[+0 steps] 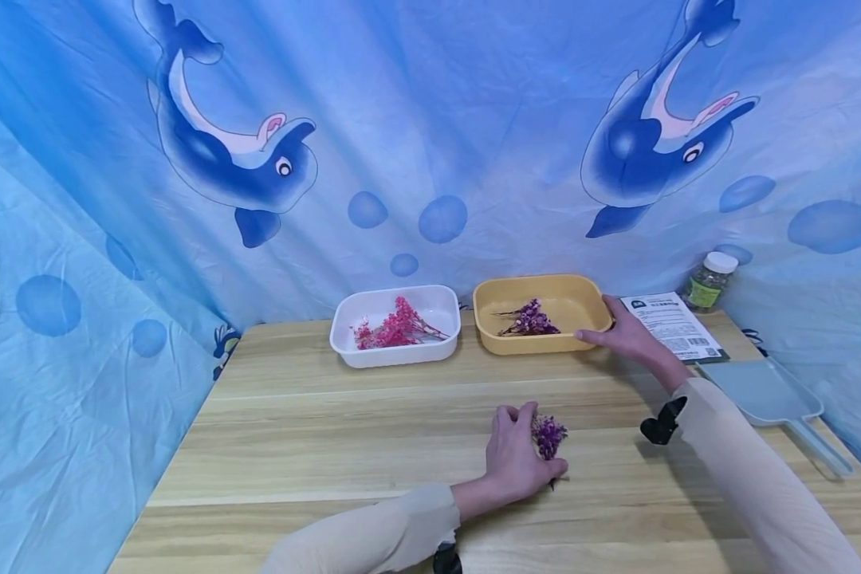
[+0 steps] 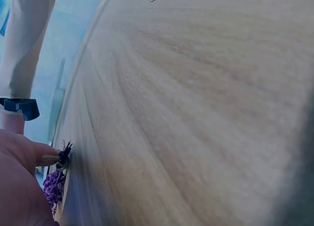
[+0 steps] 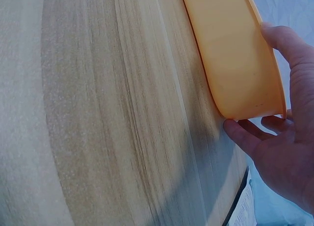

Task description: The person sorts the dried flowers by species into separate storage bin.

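My left hand [image 1: 513, 458] is low over the table's middle, thumb and fingers around a small bunch of purple dried flowers [image 1: 548, 437]. In the left wrist view its thumb [image 2: 43, 155] lies against the tied stems; the flower heads [image 2: 54, 186] show below, partly hidden by the palm. My right hand [image 1: 627, 331] grips the right end of a yellow plastic basin [image 1: 538, 344]. In the right wrist view, the thumb is on the rim and the fingers [image 3: 240, 135] are at the basin's end [image 3: 235, 64]. Another purple bunch [image 1: 531, 319] lies inside the basin.
Left of the yellow basin stands a white basin [image 1: 395, 359] with pink dried flowers [image 1: 402, 323]. At the right are a printed packet [image 1: 678, 323], a lidded jar [image 1: 709, 283] and a pale blue dustpan [image 1: 768, 391]. A blue dolphin curtain [image 1: 416, 119] hangs behind the wooden table [image 1: 294, 446].
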Demonstrator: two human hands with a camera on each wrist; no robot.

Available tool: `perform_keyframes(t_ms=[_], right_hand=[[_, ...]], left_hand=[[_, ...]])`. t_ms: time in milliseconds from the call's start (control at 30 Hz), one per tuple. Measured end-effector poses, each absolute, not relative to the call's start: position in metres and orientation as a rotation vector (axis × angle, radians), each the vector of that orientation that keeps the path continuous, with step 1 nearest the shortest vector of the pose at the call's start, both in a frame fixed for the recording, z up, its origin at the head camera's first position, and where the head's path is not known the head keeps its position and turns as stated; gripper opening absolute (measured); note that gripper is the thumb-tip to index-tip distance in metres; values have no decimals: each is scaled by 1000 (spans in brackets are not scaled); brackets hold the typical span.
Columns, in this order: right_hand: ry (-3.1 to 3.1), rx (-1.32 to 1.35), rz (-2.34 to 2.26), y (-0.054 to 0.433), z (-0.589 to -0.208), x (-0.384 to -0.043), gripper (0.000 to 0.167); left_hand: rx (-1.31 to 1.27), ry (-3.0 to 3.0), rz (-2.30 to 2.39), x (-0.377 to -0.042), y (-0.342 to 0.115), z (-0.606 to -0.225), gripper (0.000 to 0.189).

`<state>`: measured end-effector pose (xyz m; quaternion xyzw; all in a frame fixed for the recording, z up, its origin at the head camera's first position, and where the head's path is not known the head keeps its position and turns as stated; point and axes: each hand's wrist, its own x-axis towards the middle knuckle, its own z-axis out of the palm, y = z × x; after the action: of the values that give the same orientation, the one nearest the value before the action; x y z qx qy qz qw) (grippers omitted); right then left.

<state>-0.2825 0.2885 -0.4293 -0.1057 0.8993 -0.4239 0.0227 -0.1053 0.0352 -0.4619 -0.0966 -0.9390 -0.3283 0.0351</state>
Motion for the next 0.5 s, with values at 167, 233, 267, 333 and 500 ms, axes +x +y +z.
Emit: perform_keyframes(t_ms=[167,233,267,333,500], right_hand=[[2793,-318,-1292,289,-431,-284,110],[2796,-307,-1280,289,-431,-283,111],[2798,-304,-1273,289,-431,-283,112],[2798,-296,-1265,289,-431,-283,113],[2793,-299,-1276,289,-430,-282,112]], left_hand=[[-339,-2862,-1035,-107,33,-463,78],[-361,-2854,-1053,-108,30,-463,70],[-375,-2849,-1065,-108,29,-463,67],[-398,-2844,-1085,-110,26,-462,64],[-470,-2815,-1130,-114,20,-461,58]])
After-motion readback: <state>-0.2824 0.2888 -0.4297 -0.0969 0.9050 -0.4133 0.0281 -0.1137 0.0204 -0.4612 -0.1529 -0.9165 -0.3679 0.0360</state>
